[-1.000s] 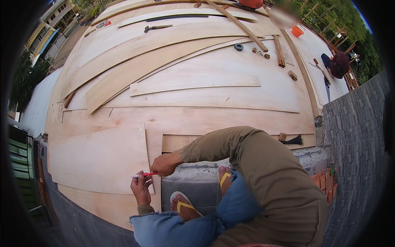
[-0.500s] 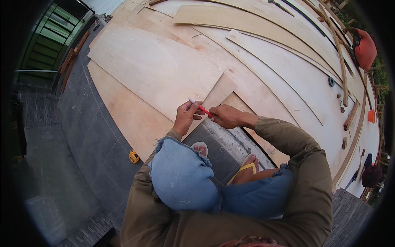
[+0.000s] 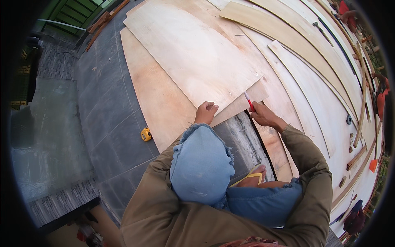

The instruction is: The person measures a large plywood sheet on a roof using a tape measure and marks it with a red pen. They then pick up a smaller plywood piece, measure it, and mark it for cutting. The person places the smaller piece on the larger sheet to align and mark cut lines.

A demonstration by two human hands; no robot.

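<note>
A slim pen (image 3: 250, 103), red with a white end, sits in the closed fingers of my right hand (image 3: 265, 115). Its white end points away from me, beside the edge of the upper plywood sheet (image 3: 185, 53). My left hand (image 3: 206, 113) is at the near edge of that sheet, apart from the pen, with loosely bent fingers and nothing visible in them. Under the upper sheet lies another plywood sheet (image 3: 148, 78), jutting out to the left.
A yellow tape measure (image 3: 145, 134) rests on the dark tiles (image 3: 111, 136) at left. Long curved plywood strips (image 3: 284, 33), a hammer (image 3: 323, 33), a dark tape roll (image 3: 349, 120) and wood offcuts (image 3: 356, 158) lie to the right. Another person in red (image 3: 382, 99) is at the far right.
My left hand has let go of the pen. My right hand has carried it rightward, away from the left hand. The view has shifted, and the pen now points more steeply away.
</note>
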